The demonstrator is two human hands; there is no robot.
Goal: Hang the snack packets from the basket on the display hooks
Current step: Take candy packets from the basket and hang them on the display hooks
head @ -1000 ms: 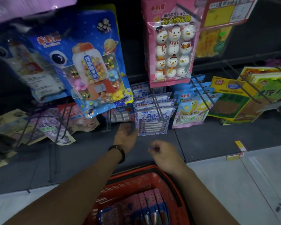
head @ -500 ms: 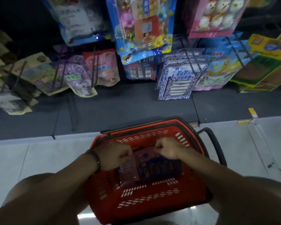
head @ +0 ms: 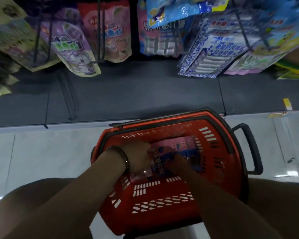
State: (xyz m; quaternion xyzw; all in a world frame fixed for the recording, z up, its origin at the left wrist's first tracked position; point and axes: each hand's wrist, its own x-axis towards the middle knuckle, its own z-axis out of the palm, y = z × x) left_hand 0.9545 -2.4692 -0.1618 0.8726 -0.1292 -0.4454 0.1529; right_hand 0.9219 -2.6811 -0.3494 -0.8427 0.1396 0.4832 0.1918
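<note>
A red plastic basket [head: 162, 200] with black handles sits on the pale floor between my knees. Inside lie pink and blue snack packets [head: 178, 147]. My left hand [head: 136, 157], a dark bracelet on its wrist, is down in the basket and grips the left edge of the top packet. My right hand [head: 176, 163] reaches in beside it with its fingers on the same packets; its grip is hidden in shadow. Above, black wire display hooks [head: 100, 28] carry hanging packets.
A dark shelf base [head: 136, 94] runs across between basket and display. Purple [head: 71, 47], pink [head: 110, 31], blue-and-white [head: 212, 49] and green-yellow packets hang from the hooks above it. A yellow price tag [head: 287, 104] sits at the shelf edge on the right.
Both hands dropped from the display hooks into the basket and now sit deeper among the packets. The view has tilted down toward the basket.
</note>
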